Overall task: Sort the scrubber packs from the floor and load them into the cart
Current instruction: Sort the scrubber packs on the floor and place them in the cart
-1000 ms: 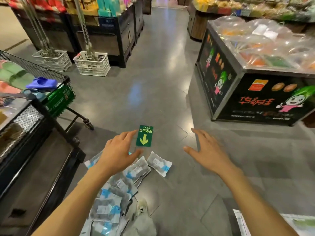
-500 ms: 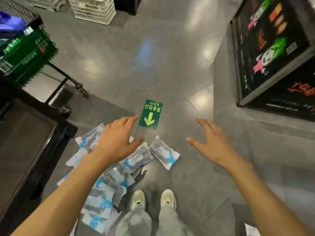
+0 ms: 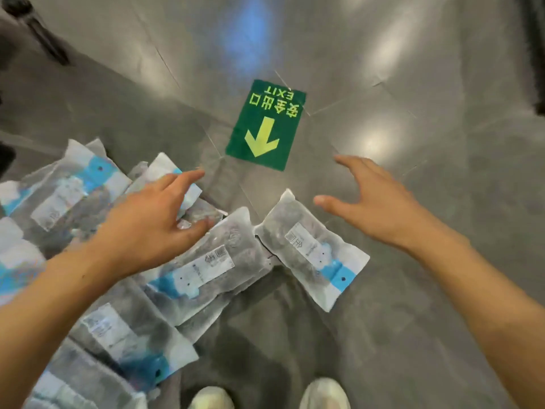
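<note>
Several clear scrubber packs with blue and white labels lie heaped on the grey floor at the left and centre. One scrubber pack [image 3: 312, 252] lies apart at the right end of the heap. Another pack [image 3: 206, 261] lies beside it under my left wrist. My left hand [image 3: 147, 222] hovers over the heap with fingers spread, holding nothing. My right hand [image 3: 374, 202] is spread open just above and to the right of the separate pack, not touching it. The cart is out of view.
A green EXIT floor sticker [image 3: 265, 125] with a yellow arrow lies just beyond the packs. My two pale shoes [image 3: 324, 394] stand at the bottom edge. A dark cart wheel or leg [image 3: 44, 39] shows at the top left. Shiny grey tiles stretch to the right.
The view has dropped and closed in on the floor; the cart and display stands have left the frame. Both hands have lowered toward the packs, still spread and holding nothing.
</note>
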`<action>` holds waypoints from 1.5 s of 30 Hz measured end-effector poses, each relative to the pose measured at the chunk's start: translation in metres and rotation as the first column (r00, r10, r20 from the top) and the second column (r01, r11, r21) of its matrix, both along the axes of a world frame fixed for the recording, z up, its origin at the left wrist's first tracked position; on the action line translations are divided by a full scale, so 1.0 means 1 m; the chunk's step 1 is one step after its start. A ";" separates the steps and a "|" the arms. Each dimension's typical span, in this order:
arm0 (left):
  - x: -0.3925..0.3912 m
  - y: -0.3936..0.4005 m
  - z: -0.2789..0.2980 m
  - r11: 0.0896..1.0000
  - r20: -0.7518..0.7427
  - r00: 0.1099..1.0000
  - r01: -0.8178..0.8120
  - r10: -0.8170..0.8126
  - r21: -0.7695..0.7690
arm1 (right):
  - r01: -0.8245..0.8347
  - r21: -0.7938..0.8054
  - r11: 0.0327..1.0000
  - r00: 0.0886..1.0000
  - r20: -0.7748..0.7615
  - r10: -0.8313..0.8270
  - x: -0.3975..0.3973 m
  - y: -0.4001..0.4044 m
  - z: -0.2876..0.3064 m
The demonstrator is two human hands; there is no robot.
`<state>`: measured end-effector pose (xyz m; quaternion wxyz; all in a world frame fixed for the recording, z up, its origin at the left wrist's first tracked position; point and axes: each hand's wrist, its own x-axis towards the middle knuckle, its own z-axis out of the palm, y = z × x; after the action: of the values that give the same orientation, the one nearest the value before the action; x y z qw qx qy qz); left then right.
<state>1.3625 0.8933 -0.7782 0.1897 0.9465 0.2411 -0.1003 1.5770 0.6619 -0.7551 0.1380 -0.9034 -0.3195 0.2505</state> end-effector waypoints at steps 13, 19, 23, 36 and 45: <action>-0.009 0.019 -0.126 0.997 0.016 1.000 -0.010 0.011 -0.071 | 0.033 -0.101 0.994 0.988 -0.145 -0.047 0.012 -0.003 -0.165; -0.024 0.015 -0.134 0.999 -0.034 0.999 0.011 -0.012 -0.044 | 0.098 -0.180 0.979 0.963 -0.229 -0.138 0.011 0.004 -0.208; -0.031 0.023 -0.142 0.996 -0.132 0.991 -0.027 0.016 -0.080 | 0.131 -0.225 0.966 0.952 -0.242 -0.185 0.018 0.005 -0.228; 0.004 0.009 -0.165 0.991 -0.297 0.955 -0.017 -0.023 -0.131 | 0.510 0.006 0.860 0.541 -0.780 -0.315 0.003 -0.023 -0.208; 0.005 -0.002 -0.152 0.949 -0.045 0.998 -0.049 0.037 -0.313 | 0.704 0.170 0.690 0.341 -0.933 -0.118 -0.002 -0.044 -0.183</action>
<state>1.3677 0.8918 -0.9297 0.3351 0.8968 0.2460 -0.1513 1.5748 0.6182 -0.9383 0.5957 -0.6110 -0.0047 0.5214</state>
